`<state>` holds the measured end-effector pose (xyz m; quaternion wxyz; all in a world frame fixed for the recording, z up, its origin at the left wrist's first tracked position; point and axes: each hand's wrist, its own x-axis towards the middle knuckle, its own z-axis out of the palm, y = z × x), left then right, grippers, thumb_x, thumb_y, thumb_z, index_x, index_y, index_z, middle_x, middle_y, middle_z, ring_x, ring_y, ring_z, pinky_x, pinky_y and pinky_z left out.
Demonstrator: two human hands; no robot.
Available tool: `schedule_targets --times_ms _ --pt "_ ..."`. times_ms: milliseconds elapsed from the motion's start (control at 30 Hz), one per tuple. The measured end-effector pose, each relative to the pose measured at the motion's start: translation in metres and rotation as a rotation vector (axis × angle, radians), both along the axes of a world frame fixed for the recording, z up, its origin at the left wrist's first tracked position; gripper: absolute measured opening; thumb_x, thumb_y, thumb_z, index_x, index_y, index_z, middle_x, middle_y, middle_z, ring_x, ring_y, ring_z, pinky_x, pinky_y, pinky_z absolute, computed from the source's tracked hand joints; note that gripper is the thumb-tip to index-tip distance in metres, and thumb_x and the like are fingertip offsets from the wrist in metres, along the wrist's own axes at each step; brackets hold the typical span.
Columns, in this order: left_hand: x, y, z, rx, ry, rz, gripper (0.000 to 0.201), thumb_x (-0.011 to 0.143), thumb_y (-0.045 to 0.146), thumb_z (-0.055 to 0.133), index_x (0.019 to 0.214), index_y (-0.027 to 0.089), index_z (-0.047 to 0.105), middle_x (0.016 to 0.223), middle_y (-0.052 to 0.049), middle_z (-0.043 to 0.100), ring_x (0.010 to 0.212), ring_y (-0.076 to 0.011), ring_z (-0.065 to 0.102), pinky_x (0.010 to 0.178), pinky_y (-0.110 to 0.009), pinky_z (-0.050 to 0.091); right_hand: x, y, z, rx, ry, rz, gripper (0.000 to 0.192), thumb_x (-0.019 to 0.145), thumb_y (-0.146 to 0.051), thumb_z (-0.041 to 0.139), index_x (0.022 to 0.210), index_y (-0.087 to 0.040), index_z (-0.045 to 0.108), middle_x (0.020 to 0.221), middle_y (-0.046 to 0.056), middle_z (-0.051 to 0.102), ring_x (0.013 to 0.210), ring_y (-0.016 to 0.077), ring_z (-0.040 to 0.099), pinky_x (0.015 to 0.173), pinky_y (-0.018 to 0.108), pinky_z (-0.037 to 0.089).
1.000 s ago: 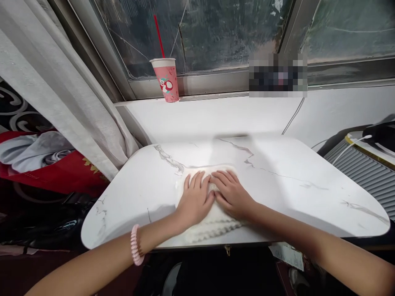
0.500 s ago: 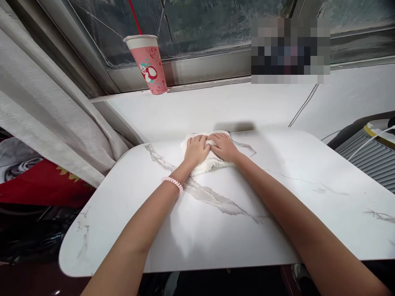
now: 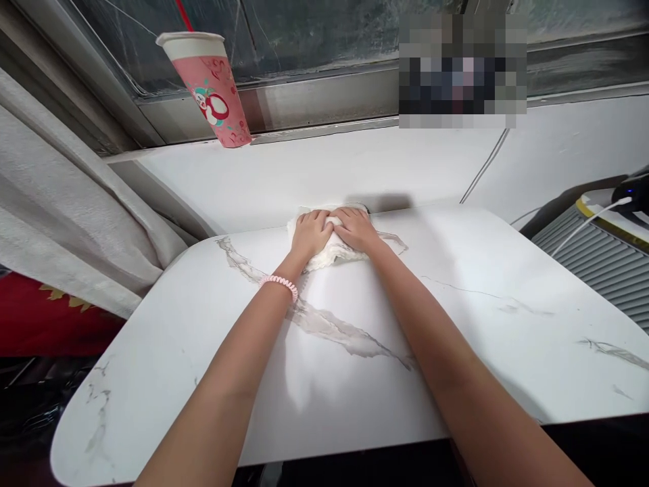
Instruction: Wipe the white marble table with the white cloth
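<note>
A crumpled white cloth point(image 3: 334, 251) lies near the back edge of a white marble-patterned table point(image 3: 355, 399), close against the wall. My left hand point(image 3: 311, 233), with a pink coiled band point(image 3: 278, 287) at its wrist, presses on the cloth's left part, fingers bent over it. Right beside it, my right hand point(image 3: 356, 230) grips the cloth's right part from above. The two thumbs come close together at the middle. Both palms face down, hiding much of the cloth.
A pink-and-white paper cup point(image 3: 213, 95) with a red straw stands on the window ledge at upper left. Grey curtain point(image 3: 76, 196) hangs at the left. To the right are a grey ribbed case point(image 3: 593, 250) and a white cable point(image 3: 583, 220). One ledge patch is pixelated.
My hands and the cloth have slid slightly back and to the right across the tabletop. The camera view has also shifted, so the cup appears farther left and larger.
</note>
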<state>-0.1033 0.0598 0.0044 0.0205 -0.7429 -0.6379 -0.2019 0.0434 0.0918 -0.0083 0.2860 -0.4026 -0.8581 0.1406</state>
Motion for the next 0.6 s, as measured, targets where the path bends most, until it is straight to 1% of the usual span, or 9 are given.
schedule_targets --times_ms 167,267,367,500,600 --pt "0.006 -0.016 0.0 0.006 0.006 -0.016 0.036 0.095 0.025 0.035 0.123 0.018 0.056 0.132 -0.01 0.06 0.124 -0.0256 0.05 0.111 -0.042 0.03 0.007 -0.015 -0.002 0.012 0.002 -0.025 0.038 0.091 -0.024 0.042 0.125 -0.02 0.058 0.133 0.007 0.059 0.127 0.0263 0.046 0.111 0.045 0.027" --pt "0.013 -0.032 0.0 -0.007 0.006 -0.003 0.037 0.096 0.025 0.034 0.126 0.017 0.055 0.135 -0.011 0.058 0.128 -0.0253 0.048 0.113 -0.042 0.028 0.014 -0.025 -0.004 0.027 -0.005 -0.015 0.037 0.092 -0.025 0.042 0.124 -0.02 0.058 0.132 0.008 0.06 0.126 0.0264 0.047 0.11 0.045 0.029" --pt "0.022 -0.05 0.002 -0.013 0.014 0.013 0.037 0.097 0.025 0.032 0.126 0.017 0.054 0.137 -0.012 0.057 0.13 -0.0253 0.047 0.115 -0.044 0.026 0.021 -0.039 -0.004 0.051 -0.037 0.028 0.038 0.092 -0.025 0.041 0.126 -0.019 0.057 0.133 0.009 0.059 0.126 0.0252 0.047 0.11 0.043 0.029" --pt "0.036 -0.078 0.002 -0.015 0.035 0.028 0.038 0.097 0.023 0.032 0.127 0.014 0.054 0.139 -0.014 0.055 0.131 -0.0263 0.046 0.116 -0.046 0.025 0.033 -0.067 -0.003 0.08 -0.085 0.033 0.041 0.093 -0.023 0.04 0.13 -0.017 0.055 0.137 0.011 0.057 0.129 0.0244 0.045 0.111 0.043 0.028" --pt "0.05 -0.104 0.0 -0.021 0.037 0.028 0.04 0.097 0.023 0.033 0.13 0.011 0.053 0.141 -0.016 0.053 0.134 -0.0266 0.045 0.117 -0.048 0.023 0.048 -0.095 -0.002 0.102 -0.126 0.025 0.042 0.093 -0.022 0.037 0.131 -0.015 0.054 0.138 0.012 0.055 0.13 0.0256 0.044 0.111 0.045 0.028"
